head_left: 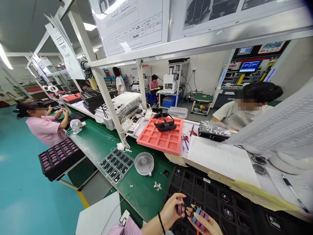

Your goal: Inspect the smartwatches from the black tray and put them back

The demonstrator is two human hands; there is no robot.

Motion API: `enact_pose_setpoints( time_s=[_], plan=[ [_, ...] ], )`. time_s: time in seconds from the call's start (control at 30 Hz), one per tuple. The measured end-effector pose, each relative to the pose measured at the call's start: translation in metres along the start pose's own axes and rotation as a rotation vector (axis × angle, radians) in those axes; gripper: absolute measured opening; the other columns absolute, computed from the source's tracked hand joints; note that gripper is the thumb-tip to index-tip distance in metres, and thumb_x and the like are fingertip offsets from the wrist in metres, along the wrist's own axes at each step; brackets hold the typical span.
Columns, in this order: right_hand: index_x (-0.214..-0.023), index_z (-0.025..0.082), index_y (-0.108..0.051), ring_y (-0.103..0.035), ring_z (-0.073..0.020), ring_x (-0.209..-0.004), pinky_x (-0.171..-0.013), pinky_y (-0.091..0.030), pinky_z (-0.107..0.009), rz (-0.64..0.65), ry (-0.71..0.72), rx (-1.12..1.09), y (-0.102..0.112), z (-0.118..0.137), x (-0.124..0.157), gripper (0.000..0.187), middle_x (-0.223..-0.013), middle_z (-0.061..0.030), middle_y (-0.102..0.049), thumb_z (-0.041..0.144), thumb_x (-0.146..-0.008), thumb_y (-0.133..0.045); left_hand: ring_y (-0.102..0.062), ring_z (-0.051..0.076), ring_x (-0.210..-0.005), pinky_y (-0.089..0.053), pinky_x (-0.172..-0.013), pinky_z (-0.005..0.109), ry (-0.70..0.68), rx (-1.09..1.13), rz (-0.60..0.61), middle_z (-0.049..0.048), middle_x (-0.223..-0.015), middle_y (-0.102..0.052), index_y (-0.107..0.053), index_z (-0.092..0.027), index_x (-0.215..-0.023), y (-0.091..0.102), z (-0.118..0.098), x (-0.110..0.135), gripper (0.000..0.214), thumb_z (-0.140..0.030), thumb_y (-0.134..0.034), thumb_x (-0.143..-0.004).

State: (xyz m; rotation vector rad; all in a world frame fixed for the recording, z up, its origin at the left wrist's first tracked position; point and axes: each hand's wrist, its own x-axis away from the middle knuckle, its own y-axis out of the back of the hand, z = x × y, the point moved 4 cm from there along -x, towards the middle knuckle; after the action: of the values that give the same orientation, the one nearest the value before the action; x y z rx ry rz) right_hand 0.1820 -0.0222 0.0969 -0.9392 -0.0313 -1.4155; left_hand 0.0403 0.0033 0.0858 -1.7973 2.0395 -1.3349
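Note:
At the lower middle of the head view, my left hand (172,210), with a black band at the wrist, pinches a small purple piece (179,207). Close beside it, my right hand (207,223) is closed around several purple and blue pieces (200,218) held side by side; a thin orange strip shows among them. What kind of parts they are, I cannot tell. Both hands are over a black compartment tray (193,182) holding smartwatch bodies, such as a round-dial one (224,196). Another dark watch body (166,173) lies on the green mat beyond the tray.
A white fan (144,164) and a clear tray of dark parts (116,164) stand on the green bench. On the shelf, a red tray (160,135) carries a black headset (165,123). Co-workers sit at the left and across the bench. Purple parts fill a black tray (60,155).

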Motion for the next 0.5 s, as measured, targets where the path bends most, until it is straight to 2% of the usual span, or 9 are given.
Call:
enact_pose_setpoints(
  time_s=[0.23,0.5],
  plan=[
    [-0.084,0.016,-0.075,-0.069,-0.0353,-0.098,-0.097,-0.050,-0.048,-0.013,-0.026,-0.013,-0.0017,-0.0025,0.0004,0.044,-0.085,-0.0097,-0.076,0.033,-0.047,-0.091,-0.046,0.007,-0.053,-0.026,-0.048,0.023,-0.011,0.006,-0.026,-0.0045,-0.068,-0.045,-0.062,-0.016,-0.088,0.0019,-0.0011,0.0054,0.037,-0.023,-0.063,-0.052],
    [-0.080,0.017,-0.077,-0.066,-0.0387,-0.102,-0.096,-0.050,-0.050,-0.003,-0.003,-0.009,0.0027,-0.0069,-0.0015,0.040,-0.086,-0.0132,-0.076,0.035,-0.047,-0.091,-0.045,0.007,-0.053,-0.027,-0.049,0.024,-0.008,-0.001,-0.037,-0.0047,-0.069,-0.045,-0.061,-0.016,-0.088,0.0053,-0.0007,0.0090,0.037,-0.024,-0.063,-0.052]
  ],
)
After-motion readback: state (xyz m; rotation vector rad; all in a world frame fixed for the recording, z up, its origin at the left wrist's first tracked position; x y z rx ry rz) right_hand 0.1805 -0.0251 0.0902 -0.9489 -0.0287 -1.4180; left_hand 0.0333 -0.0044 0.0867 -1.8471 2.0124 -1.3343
